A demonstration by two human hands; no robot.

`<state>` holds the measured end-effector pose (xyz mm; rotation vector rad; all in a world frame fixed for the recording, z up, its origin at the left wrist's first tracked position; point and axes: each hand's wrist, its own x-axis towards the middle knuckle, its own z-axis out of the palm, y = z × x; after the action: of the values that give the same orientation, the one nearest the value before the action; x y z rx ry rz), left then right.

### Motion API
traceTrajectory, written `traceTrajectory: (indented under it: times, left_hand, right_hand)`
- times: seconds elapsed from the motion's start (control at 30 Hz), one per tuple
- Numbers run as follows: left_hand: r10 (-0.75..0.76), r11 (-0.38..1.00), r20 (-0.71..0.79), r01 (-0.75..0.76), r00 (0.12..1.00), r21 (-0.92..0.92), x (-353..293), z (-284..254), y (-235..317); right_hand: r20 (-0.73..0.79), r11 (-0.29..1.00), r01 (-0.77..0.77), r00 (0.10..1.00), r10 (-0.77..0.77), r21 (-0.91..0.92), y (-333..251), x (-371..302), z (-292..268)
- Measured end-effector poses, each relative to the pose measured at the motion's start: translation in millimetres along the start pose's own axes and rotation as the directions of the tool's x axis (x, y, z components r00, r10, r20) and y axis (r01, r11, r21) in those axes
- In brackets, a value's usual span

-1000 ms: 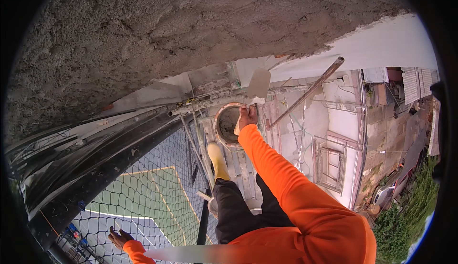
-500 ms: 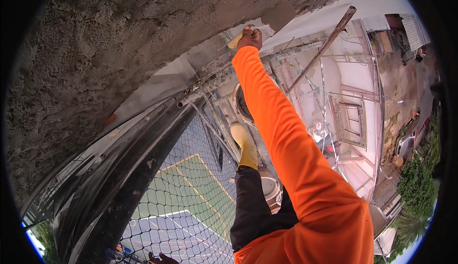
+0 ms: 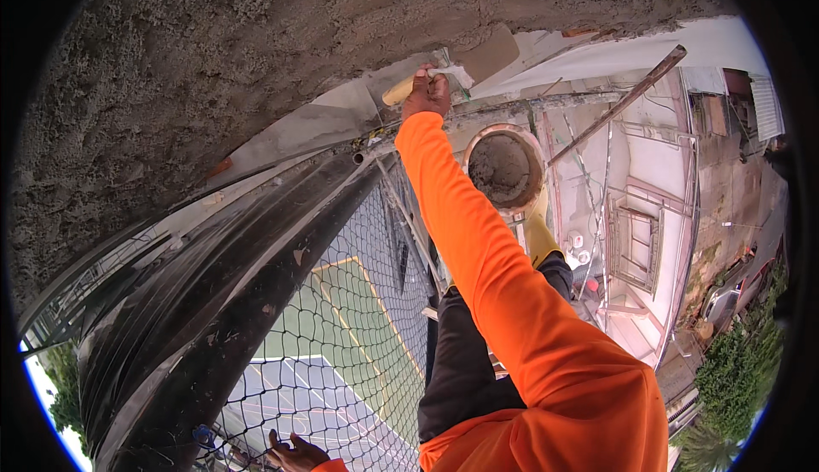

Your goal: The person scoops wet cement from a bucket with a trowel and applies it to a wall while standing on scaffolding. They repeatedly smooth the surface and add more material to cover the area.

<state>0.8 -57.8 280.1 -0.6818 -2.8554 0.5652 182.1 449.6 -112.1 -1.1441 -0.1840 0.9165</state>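
Observation:
My right hand (image 3: 425,96) is closed round a trowel with a pale yellow handle (image 3: 397,91) and a flat grey blade (image 3: 492,55). The blade is at the lower edge of the rough wet mortar wall (image 3: 256,54); whether it touches cannot be made out. Below it, to the right of my forearm, a round bucket (image 3: 505,169) holds grey mortar. At the bottom left my left hand (image 3: 294,453) shows empty, fingers apart, in front of black netting.
A wooden pole (image 3: 618,105) slants up on the right. Black sheeting (image 3: 230,344) and netting (image 3: 341,335) hang on the left, with a sports court far below. My yellow boot (image 3: 539,235) stands beside the bucket. Scaffold pipes (image 3: 375,152) run under the wall.
My right hand, still gripping the trowel, appears slightly lower and further left. The bucket has come into fuller view from behind my sleeve. More of my left hand shows. My visible boot is now further right.

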Motion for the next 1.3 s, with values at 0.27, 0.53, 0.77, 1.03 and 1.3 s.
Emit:
traceTrajectory:
  times: [0.27, 0.53, 0.77, 1.03, 1.3]
  left_hand:
    - [-0.058, 0.993, 0.011, 0.059, 0.998, -0.1, 1.7, 4.3, -5.4]
    - [-0.058, 0.987, -0.003, 0.056, 0.998, -0.152, 1.6, 11.1, -16.2]
    - [-0.051, 0.976, -0.074, 0.034, 0.996, -0.214, -3.7, 24.7, -23.8]
    - [-0.106, 0.986, -0.138, 0.086, 0.985, -0.145, -8.1, 44.4, -28.8]
    - [-0.148, 0.986, -0.099, 0.139, 0.984, -0.094, -4.0, 45.2, -28.9]
  right_hand:
    - [0.255, 0.953, -0.285, 0.934, 0.252, 0.1, 10.9, -114.9, 36.8]
    - [0.514, 0.609, -0.709, 0.396, 0.761, -0.356, -141.2, -174.0, -53.7]
    - [0.419, 0.345, 0.425, 0.092, 0.903, -0.837, -287.9, -107.9, -150.7]
    - [-0.158, -0.034, 0.554, -0.178, 0.971, -0.832, -307.5, -38.0, -2.4]
    - [0.674, 0.593, 0.395, 0.098, 0.733, -0.702, -446.8, 86.9, -63.0]
